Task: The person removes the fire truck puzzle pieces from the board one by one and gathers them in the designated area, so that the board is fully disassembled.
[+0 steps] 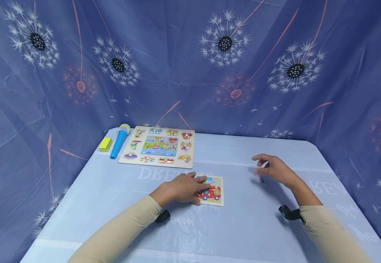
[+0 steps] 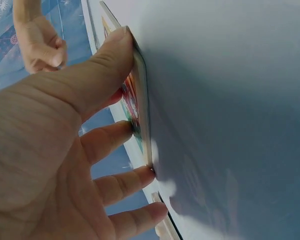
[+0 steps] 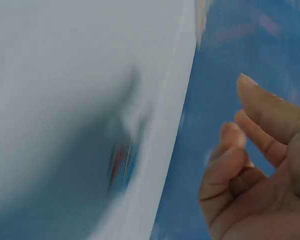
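Note:
My left hand (image 1: 184,187) lies over the left part of a small square picture puzzle (image 1: 217,197) showing a red vehicle. In the left wrist view its thumb (image 2: 117,50) presses at the board's near edge, and the other fingers spread across the picture and past its edge. My right hand (image 1: 277,171) hovers above the table to the right of the puzzle, its fingers loosely bent with nothing between them. Below it on the table is a small flat piece (image 3: 121,167) with red and blue on it, blurred in the right wrist view and mostly covered by the hand in the head view.
Behind the left hand lies a larger wooden knob puzzle (image 1: 134,148) with vehicle pieces around a central picture. Left of it are a blue toy microphone (image 1: 119,141) and a yellow block (image 1: 105,145). A blue dandelion curtain (image 1: 177,73) hangs around the pale blue table (image 1: 230,233).

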{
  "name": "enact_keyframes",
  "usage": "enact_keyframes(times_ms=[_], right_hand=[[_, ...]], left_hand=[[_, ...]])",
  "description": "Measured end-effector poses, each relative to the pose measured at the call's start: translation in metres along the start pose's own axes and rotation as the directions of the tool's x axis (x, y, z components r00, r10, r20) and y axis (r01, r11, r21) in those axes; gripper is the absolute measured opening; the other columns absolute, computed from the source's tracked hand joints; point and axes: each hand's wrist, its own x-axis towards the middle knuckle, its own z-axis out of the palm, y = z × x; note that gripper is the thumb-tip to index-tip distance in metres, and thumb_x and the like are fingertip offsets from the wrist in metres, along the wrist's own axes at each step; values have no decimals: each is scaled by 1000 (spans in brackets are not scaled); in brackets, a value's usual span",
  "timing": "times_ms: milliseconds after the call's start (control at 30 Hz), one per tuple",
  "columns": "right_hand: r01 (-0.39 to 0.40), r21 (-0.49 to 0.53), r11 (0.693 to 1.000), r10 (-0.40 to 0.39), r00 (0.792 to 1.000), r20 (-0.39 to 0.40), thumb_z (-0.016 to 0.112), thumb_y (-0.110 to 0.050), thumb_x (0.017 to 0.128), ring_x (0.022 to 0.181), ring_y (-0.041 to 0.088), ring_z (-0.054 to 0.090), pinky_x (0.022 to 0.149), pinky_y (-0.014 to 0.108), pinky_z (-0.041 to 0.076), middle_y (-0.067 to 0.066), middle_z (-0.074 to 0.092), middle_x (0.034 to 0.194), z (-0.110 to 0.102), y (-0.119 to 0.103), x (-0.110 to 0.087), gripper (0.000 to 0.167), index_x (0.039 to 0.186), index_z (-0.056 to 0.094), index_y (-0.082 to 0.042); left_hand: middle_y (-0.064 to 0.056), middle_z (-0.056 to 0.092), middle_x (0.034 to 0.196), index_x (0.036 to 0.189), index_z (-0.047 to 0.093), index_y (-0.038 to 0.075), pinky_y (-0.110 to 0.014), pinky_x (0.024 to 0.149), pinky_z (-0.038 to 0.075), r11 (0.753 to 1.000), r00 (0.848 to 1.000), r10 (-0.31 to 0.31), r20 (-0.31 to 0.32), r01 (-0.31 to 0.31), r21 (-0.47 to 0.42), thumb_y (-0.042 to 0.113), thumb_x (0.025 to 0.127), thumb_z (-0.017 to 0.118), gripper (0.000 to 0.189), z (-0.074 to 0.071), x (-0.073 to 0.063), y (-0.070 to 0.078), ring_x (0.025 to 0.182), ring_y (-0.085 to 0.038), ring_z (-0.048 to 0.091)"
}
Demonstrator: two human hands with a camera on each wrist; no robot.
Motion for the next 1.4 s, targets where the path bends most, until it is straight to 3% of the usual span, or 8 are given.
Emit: enact_keyframes(times_ms=[133, 233, 433, 600, 767, 1033, 1400], right_hand=[[17, 124, 992, -25, 998, 63, 72, -14, 95, 92, 26, 58, 73, 45, 54, 27, 54, 128, 46, -31, 11, 51, 142, 55, -3], [4, 198, 980, -29, 992, 124, 72, -11, 94, 95, 25, 58, 76, 43, 55, 25, 55, 128, 79, -46, 19, 51, 141, 55, 0], [-18, 236, 972, -22, 986, 166, 75, -8, 90, 93, 23, 55, 68, 35, 53, 18, 59, 117, 117, -62, 28, 49, 135, 58, 1], [-15, 213, 977, -14, 991, 134, 77, -7, 87, 94, 23, 55, 68, 34, 51, 14, 61, 112, 129, -65, 30, 47, 131, 61, 0], [-25, 184, 983, 2, 992, 125, 78, -9, 88, 94, 21, 57, 72, 33, 51, 12, 63, 109, 134, -67, 30, 47, 131, 62, -2], [-41, 130, 991, 30, 996, 86, 78, -10, 88, 95, 19, 57, 81, 32, 49, 6, 64, 104, 136, -69, 31, 51, 135, 61, -1], [-61, 38, 997, 57, 995, 84, 79, -7, 87, 90, 20, 53, 77, 33, 45, 6, 58, 97, 137, -74, 41, 39, 124, 67, -8]], left_hand=[[4, 28, 168, 157, 38, 42, -54, 115, 36, 1000, 1000, -2, 8, 2, -1, 52, 92, 71, 73, 3, -2, -3, 151, -35, 31], [-1, 28, 168, 157, 39, 38, -54, 115, 36, 1000, 1000, 15, -1, -15, -23, 53, 94, 68, 71, 4, -5, -5, 152, -36, 30], [-4, 32, 166, 157, 41, 37, -56, 116, 33, 999, 999, 26, -22, -27, -40, 53, 97, 63, 66, 6, -15, -9, 152, -37, 28], [-3, 36, 164, 155, 45, 37, -59, 114, 35, 999, 999, 23, -28, -23, -31, 52, 96, 65, 64, 7, -25, -9, 150, -38, 33], [-1, 35, 165, 153, 47, 36, -65, 115, 29, 999, 1000, 17, -6, -18, -48, 54, 95, 65, 63, 10, -32, -6, 153, -38, 26], [3, 31, 166, 154, 44, 40, -70, 115, 22, 1000, 1000, -1, -9, 1, -16, 59, 94, 62, 65, 15, -32, -5, 155, -38, 21], [4, 31, 166, 154, 43, 42, -72, 114, 22, 1000, 999, -20, -26, 20, 8, 58, 95, 63, 64, 13, -27, -5, 153, -39, 25]])
